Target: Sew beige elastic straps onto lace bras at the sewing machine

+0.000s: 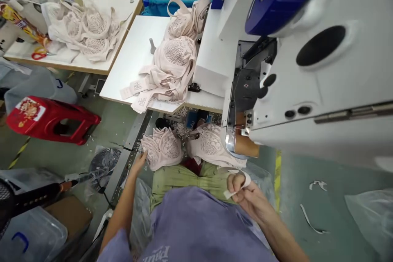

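A pale pink lace bra (184, 147) hangs over my lap beneath the sewing machine (307, 69). My left hand (139, 161) reaches down to the left cup of that bra and grips its edge. My right hand (242, 190) is closed on a white strap end (238, 186) of the same bra, held near my waist. The machine's needle area (238, 131) sits just above the right cup.
A pile of finished pink bras (173, 65) with labels lies on the white table (129, 61). Another heap (82, 28) covers the far table. A red plastic stool (49, 118) and plastic bins (30, 229) stand left. Scraps litter the green floor (313, 204).
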Motion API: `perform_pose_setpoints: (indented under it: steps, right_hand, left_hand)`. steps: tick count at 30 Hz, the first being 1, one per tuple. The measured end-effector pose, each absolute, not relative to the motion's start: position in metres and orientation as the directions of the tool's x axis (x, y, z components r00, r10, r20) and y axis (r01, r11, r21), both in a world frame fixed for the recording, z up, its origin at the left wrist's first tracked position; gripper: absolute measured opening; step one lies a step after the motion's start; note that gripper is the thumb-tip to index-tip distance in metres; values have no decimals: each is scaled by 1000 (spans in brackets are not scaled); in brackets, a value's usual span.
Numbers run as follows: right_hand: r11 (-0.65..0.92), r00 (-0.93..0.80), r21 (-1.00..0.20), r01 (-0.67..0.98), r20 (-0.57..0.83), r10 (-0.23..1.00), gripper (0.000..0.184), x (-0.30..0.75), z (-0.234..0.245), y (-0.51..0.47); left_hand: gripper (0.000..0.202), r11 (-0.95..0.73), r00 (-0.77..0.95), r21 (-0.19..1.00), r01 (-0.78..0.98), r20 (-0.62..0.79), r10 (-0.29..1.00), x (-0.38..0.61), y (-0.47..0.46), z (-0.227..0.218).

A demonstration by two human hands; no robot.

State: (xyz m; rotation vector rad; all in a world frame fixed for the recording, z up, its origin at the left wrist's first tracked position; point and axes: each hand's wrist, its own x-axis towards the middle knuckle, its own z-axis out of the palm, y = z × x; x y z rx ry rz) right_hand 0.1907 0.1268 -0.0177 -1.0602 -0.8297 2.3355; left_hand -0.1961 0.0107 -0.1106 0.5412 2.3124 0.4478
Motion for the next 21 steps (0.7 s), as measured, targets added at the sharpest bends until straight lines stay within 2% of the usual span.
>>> perform_pose_setpoints:
  steps: [4, 6, 8, 10, 12, 15, 17, 21]
  right_hand:
    - [-822, -604, -518, -238, -583, 543, 33, 191, -13, 117]
    - [-856, -625, -451, -251, -600, 500, 27, 189, -14, 115]
    - [-862, -673, -447, -240, -563, 480, 25, 183, -18, 115]
    - [-837, -722, -504, -213, -497, 482, 24, 169, -24, 116]
    - [-768, -746, -616, -175, -426, 512, 23, 147, -30, 119]
    - [-585, -759, -793, -169, -274, 591, 35, 113, -30, 126]
    - [-500, -771, -837, -222, -163, 615, 46, 100, -24, 135]
    - [-430, -747, -855, -289, -80, 660, 32, 114, 4, 151]
  left_hand:
    - [35, 822, -732, 441, 362, -411, 543, -176, -11, -121]
    - [26, 784, -764, 438, 440, -276, 583, -172, -19, -105]
    - [23, 730, -766, 435, 527, -128, 630, -161, -26, -82]
    - [29, 650, -721, 436, 623, -2, 693, -140, -28, -54]
    - [30, 541, -634, 443, 714, 83, 769, -110, -24, -27]
    - [27, 364, -482, 460, 809, 166, 860, -63, -10, 10]
    - [26, 228, -372, 479, 848, 229, 900, -35, 1, 32]
    - [28, 0, -190, 563, 826, 279, 941, 7, 22, 62]
